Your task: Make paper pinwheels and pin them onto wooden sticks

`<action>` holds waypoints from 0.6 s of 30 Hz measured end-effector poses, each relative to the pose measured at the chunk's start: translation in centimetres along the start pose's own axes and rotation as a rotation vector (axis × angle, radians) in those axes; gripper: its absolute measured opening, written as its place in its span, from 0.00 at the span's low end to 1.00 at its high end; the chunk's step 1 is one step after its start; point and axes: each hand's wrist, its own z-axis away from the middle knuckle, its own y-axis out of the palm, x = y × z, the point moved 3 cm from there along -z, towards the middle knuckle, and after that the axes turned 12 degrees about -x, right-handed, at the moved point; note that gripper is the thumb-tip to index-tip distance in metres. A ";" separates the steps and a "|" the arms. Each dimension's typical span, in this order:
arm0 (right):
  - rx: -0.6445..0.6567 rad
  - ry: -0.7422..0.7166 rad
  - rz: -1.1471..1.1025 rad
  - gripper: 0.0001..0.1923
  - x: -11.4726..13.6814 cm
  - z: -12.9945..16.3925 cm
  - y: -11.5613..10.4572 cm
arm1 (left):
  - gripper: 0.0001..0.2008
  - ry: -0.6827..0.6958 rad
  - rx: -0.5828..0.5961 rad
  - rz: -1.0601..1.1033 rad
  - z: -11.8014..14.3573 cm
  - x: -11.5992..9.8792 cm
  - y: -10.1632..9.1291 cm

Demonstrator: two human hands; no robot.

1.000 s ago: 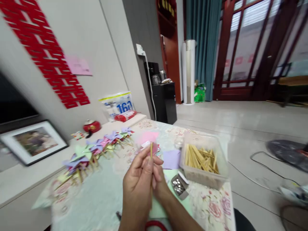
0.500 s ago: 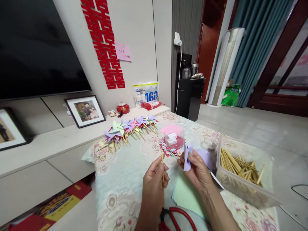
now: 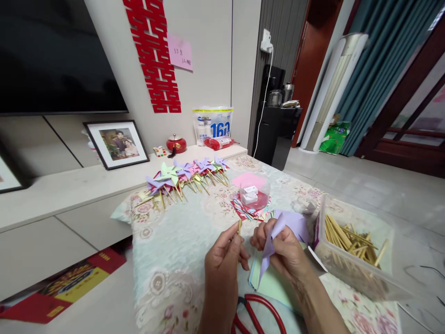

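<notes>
My left hand (image 3: 222, 262) pinches a thin wooden stick (image 3: 239, 227) upright, its tip showing above my fingers. Close to its right, my right hand (image 3: 281, 250) holds a folded purple paper piece (image 3: 283, 225), thumb pressed on it. Both hands hover over the table with a floral cloth (image 3: 174, 260). A row of finished paper pinwheels (image 3: 184, 178) in purple, green and pink lies at the table's far left. A clear plastic box of wooden sticks (image 3: 351, 250) stands just right of my right hand.
A small clear tub (image 3: 254, 195) sits on a stack of coloured paper squares beyond my hands. Red-handled scissors (image 3: 259, 313) and light green paper sheets (image 3: 274, 287) lie under my wrists. Left of the table runs a low white shelf (image 3: 69, 190) with framed photos.
The camera swung left and steadied. My right hand came away from the left and picked up the purple paper, now raised and brought close to the stick.
</notes>
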 end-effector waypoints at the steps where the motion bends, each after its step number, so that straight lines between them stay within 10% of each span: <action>1: 0.023 -0.004 -0.005 0.13 0.0 0.0 0.1 | 0.21 0.004 0.010 -0.002 0.1 0.0 0.0; 18: 0.137 -0.543 0.690 0.04 2.6 1.3 1.9 | 0.13 0.104 0.069 0.079 0.0 -0.1 0.2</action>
